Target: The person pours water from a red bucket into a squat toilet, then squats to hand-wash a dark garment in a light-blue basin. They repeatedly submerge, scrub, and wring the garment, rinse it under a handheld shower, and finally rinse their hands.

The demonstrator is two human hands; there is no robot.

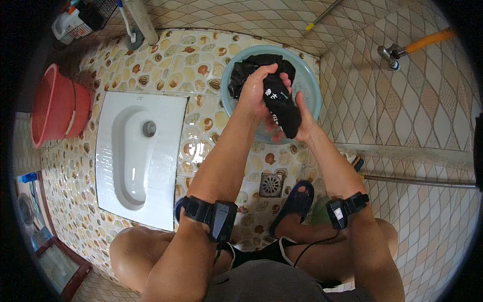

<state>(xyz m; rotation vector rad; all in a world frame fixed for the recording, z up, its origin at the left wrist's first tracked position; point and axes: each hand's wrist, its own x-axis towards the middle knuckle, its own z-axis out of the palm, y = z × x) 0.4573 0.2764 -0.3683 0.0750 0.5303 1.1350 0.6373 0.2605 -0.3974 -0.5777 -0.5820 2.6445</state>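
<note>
A wet black sock [285, 111] with white markings is stretched out in my hands over a light blue basin [315, 95]. My left hand [254, 91] grips its upper left part, thumb on top and fingers curled round underneath. At the sock's lower right end, my right hand [305, 121] supports it, thumb up along the side; its other fingers are partly hidden behind the cloth. More dark wet cloth [243, 75] lies in the basin, beyond my left hand. Water shows in the basin beside the sock.
A white squat toilet [166, 166] is set in the floor at left, with a red bucket [50, 110] farther left. A floor drain [272, 185] lies near my slippered foot [297, 204]. An orange hose [427, 41] joins a wall tap [390, 58] at right. A toilet brush [133, 38] stands at far left.
</note>
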